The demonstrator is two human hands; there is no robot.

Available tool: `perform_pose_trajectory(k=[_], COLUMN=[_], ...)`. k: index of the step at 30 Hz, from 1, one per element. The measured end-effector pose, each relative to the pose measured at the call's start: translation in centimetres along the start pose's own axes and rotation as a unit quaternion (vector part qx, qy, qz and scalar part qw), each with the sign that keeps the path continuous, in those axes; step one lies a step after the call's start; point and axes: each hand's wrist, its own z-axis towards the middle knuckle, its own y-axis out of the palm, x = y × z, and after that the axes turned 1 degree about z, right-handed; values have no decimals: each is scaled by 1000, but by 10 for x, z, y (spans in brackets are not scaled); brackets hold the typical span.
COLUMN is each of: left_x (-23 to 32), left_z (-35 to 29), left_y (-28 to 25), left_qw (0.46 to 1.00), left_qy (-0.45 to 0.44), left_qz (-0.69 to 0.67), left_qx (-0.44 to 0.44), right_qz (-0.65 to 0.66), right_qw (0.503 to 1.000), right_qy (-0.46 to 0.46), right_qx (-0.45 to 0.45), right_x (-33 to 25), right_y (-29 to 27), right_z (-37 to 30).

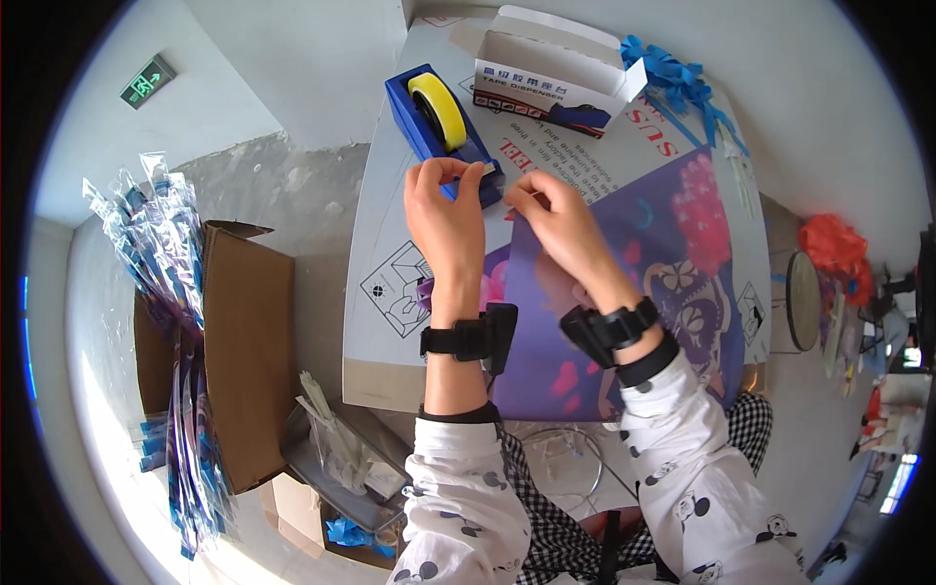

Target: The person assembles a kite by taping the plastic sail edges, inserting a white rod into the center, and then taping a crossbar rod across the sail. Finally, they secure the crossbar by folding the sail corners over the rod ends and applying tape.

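A blue tape dispenser with a yellow-cored roll sits at the far left of the table. My left hand is at its front end, thumb and forefinger pinched together. What looks like a short strip of clear tape spans from these fingers to my right hand, also closed in a pinch. Under my right hand and wrist lies a purple printed sheet with pink shapes and a pale figure. Its upper left corner is just below the right fingertips. Pink and purple material shows between my wrists.
Behind the dispenser stands an open white carton, with blue ribbon bows to its right. A tall cardboard box holding wrapped bundles is on the left. A grey bin sits beside the table's near left corner.
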Motion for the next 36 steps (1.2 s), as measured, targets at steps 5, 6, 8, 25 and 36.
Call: perform_pose_trajectory(k=[5, 6, 8, 25, 36], left_x=[2, 11, 27, 291, 246], left_z=[10, 11, 12, -85, -178], left_y=[-26, -33, -47, -105, -163], left_qw=[992, 991, 985, 925, 872], left_qy=[-46, -42, 26, 373, 462], left_qz=[-117, -126, -167, -7, 153], left_qx=[-13, -11, 26, -74, -56], right_qz=[-62, -68, -117, -282, -353], right_qw=[991, 990, 968, 716, 785], right_qy=[-65, -71, -197, -573, -486], right_qx=[-101, -98, -106, 282, 150], right_x=[-63, -80, -115, -284, -94], right_y=[-56, -68, -89, -310, -271], right_z=[-19, -24, -36, -242, -400])
